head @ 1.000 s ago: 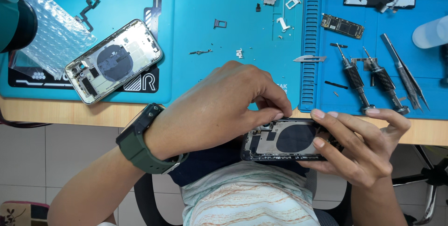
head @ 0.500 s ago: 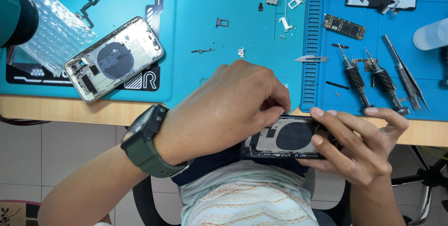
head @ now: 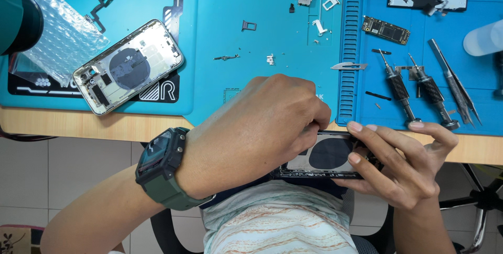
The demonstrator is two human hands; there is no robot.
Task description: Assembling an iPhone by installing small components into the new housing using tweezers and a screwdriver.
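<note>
Blue silicone repair mat [head: 272, 18] covers wooden bench across upper frame. Opened black phone housing [head: 327, 155] at lower centre, off bench edge, long axis left-right, inside facing up. Left hand [head: 262, 133] hides its left end, fingertips pinching there. Right hand [head: 403, 162] grips right end. Second silver phone housing [head: 128, 67] lies upper left, holding dark round coil.

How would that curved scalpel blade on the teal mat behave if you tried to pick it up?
The scalpel blade lies flat on the mat, so it probably resists pinching and needs an edge lifted first. It looks thin bare metal: likely very light, stiff, and apt to skid if nudged. Its pointed tip suggests a cut risk for bare fingers; the tweezers nearby seem safer.
</note>
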